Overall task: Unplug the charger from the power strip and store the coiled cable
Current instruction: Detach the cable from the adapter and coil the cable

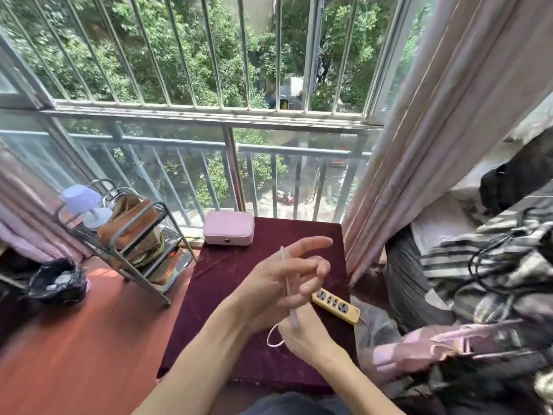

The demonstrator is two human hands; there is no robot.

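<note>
A yellow power strip (335, 305) lies at the right edge of the dark red table (227, 283), its sockets bare. Above the table's middle, my left hand (278, 280) has its fingers spread, and a thin white cable (288, 287) runs taut across them. My right hand (302, 333) sits just below and grips the cable's lower end. A small loop of the cable (273, 336) hangs out at its left side. The charger plug itself is hidden.
A pink case (229, 228) stands at the table's far edge by the window railing. A metal rack (131, 235) with bags and a small lamp is to the left, a black bin bag (58, 281) beyond it. Curtain and cluttered bedding crowd the right.
</note>
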